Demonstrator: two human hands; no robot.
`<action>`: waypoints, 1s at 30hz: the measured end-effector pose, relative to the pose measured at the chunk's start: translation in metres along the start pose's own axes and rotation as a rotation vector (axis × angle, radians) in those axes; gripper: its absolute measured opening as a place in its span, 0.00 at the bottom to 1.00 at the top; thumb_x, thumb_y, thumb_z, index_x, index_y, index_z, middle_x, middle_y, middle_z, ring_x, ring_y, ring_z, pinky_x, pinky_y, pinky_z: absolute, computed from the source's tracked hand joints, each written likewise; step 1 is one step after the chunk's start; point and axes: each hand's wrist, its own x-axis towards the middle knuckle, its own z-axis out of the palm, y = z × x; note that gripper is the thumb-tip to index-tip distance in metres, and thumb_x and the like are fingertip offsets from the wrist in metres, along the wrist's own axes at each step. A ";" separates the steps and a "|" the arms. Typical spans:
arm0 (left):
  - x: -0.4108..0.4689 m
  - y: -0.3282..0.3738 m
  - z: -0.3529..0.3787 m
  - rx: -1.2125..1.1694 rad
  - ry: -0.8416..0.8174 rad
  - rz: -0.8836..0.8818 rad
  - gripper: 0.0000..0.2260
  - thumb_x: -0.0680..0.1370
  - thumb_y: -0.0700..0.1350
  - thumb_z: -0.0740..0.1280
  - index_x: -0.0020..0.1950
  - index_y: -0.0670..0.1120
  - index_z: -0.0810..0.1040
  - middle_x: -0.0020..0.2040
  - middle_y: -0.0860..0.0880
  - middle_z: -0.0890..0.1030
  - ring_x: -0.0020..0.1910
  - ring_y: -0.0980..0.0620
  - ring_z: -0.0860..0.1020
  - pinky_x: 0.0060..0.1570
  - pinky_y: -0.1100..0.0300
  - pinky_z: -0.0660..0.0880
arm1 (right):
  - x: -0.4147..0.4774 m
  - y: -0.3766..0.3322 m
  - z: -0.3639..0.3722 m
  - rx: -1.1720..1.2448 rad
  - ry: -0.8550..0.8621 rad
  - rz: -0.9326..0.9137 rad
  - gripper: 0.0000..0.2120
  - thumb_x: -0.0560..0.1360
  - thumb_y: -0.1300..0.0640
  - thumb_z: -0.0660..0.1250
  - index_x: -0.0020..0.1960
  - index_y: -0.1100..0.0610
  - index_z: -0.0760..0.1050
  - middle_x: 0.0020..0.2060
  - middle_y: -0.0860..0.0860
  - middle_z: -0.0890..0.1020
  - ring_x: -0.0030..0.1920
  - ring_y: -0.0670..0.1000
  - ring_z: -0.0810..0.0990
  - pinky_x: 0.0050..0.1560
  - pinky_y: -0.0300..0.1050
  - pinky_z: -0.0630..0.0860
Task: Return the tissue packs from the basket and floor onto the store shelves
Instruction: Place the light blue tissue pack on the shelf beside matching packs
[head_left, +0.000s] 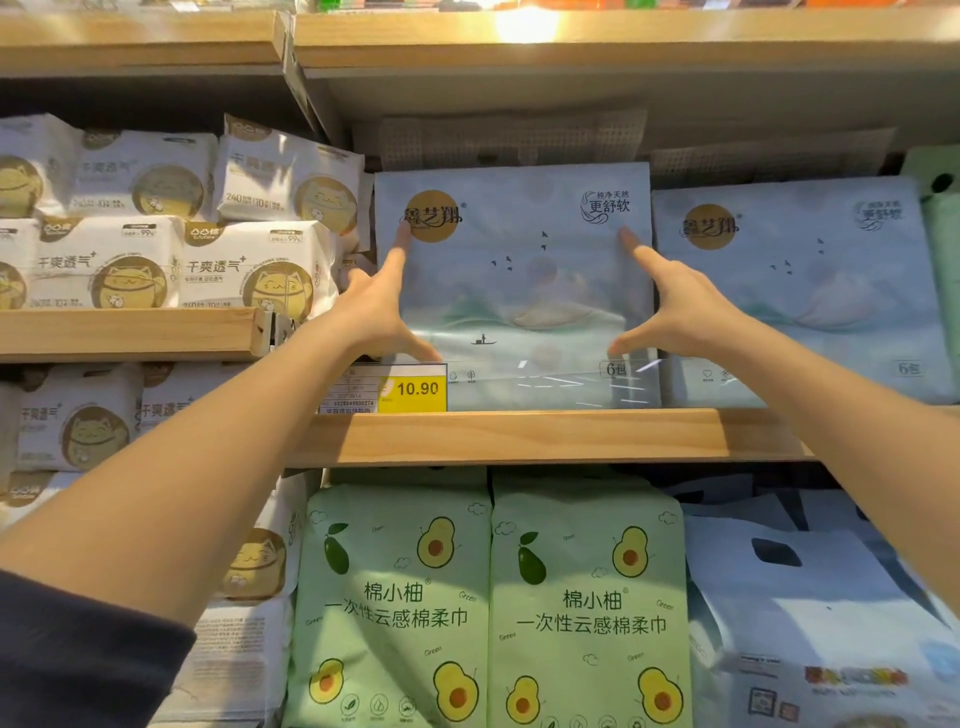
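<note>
A pale blue tissue pack (519, 291) with a gold round logo stands upright on the wooden shelf (519, 434), facing me. My left hand (382, 306) lies flat against its left part, forefinger straight up, thumb spread toward the bottom edge. My right hand (670, 306) mirrors it on the right part, fingers straight, thumb pointing inward. Both hands press the front of the pack; neither curls round it. A second identical blue pack (795, 291) stands right beside it.
White cat-logo packs (156, 228) fill the left shelves. Two green avocado-print packs (488, 603) stand on the shelf below, with a white handled pack (810, 597) to their right. A yellow price tag (410, 389) sits on the shelf lip. Another shelf board (571, 41) runs overhead.
</note>
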 end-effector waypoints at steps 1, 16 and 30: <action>0.002 0.000 0.001 0.010 -0.009 -0.008 0.59 0.63 0.52 0.78 0.72 0.59 0.30 0.70 0.31 0.57 0.71 0.34 0.57 0.65 0.41 0.62 | 0.001 0.000 0.000 -0.005 -0.011 0.003 0.55 0.63 0.57 0.78 0.75 0.46 0.43 0.70 0.57 0.63 0.70 0.60 0.62 0.62 0.54 0.66; 0.024 -0.004 0.017 0.111 -0.026 -0.002 0.53 0.66 0.52 0.76 0.76 0.49 0.38 0.71 0.37 0.63 0.62 0.36 0.70 0.59 0.45 0.71 | 0.018 0.010 0.010 -0.031 -0.048 0.052 0.50 0.64 0.55 0.77 0.76 0.48 0.48 0.71 0.57 0.63 0.66 0.59 0.66 0.48 0.45 0.68; 0.025 -0.005 0.017 0.138 -0.021 0.027 0.52 0.67 0.52 0.75 0.76 0.47 0.40 0.71 0.37 0.64 0.67 0.37 0.66 0.62 0.47 0.69 | 0.019 0.010 0.012 -0.097 -0.025 0.018 0.50 0.64 0.52 0.76 0.75 0.50 0.48 0.70 0.59 0.64 0.67 0.60 0.65 0.56 0.51 0.69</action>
